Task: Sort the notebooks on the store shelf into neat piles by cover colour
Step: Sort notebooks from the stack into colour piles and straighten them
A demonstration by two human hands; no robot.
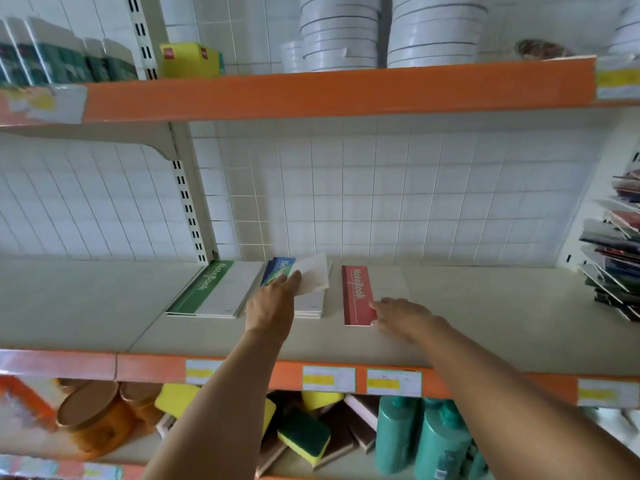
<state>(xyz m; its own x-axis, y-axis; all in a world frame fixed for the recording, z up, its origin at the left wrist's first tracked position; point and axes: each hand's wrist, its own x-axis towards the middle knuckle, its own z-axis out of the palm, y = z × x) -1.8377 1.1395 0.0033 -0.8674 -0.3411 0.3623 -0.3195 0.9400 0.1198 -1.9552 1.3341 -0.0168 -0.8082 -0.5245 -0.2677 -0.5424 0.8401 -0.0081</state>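
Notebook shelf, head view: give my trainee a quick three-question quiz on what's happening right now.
1. True or false: the left hand rests on the blue notebook pile.
2. Which pile does the right hand touch? A) green notebook pile B) red notebook pile C) the mixed stack at the far right
3. Fill in: the green notebook pile lies to the ____ of the blue one.

Key: 1 true; 2 B; 3 left.
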